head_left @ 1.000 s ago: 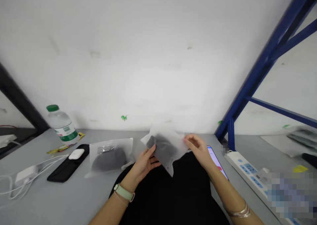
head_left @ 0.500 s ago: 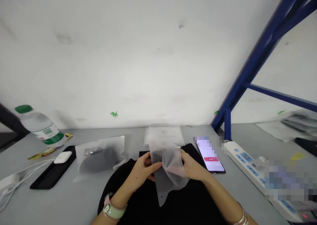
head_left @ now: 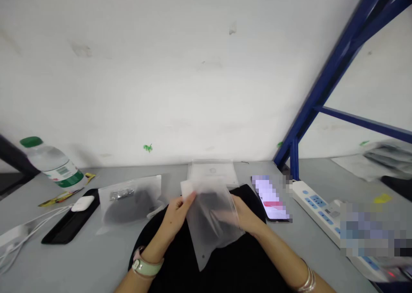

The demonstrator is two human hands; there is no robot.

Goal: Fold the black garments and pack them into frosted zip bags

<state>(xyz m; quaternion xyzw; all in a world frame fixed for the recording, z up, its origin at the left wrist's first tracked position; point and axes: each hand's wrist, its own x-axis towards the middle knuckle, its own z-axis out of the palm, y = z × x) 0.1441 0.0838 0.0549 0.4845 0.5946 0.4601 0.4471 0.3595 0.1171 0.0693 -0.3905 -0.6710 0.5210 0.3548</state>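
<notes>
A frosted plastic zip bag hangs tilted in front of me over black cloth. My left hand pinches the bag's upper left edge, thumb on the near side. At the bag's right edge is my right hand. Its fingers reach left and show blurred through the cloudy plastic, stretched out; whether they touch anything inside is hidden. Behind the bag, a flat clear packet with a white sheet lies against the wall.
Left: another frosted bag with dark contents, a black tray bearing a white case, white cables, and a green-capped bottle. Right: a lit phone, a white power strip, a blue metal frame.
The bag has swung slightly left and spread flatter. My left hand has shifted left and up along its edge. My right hand's fingers extend further across behind the plastic.
</notes>
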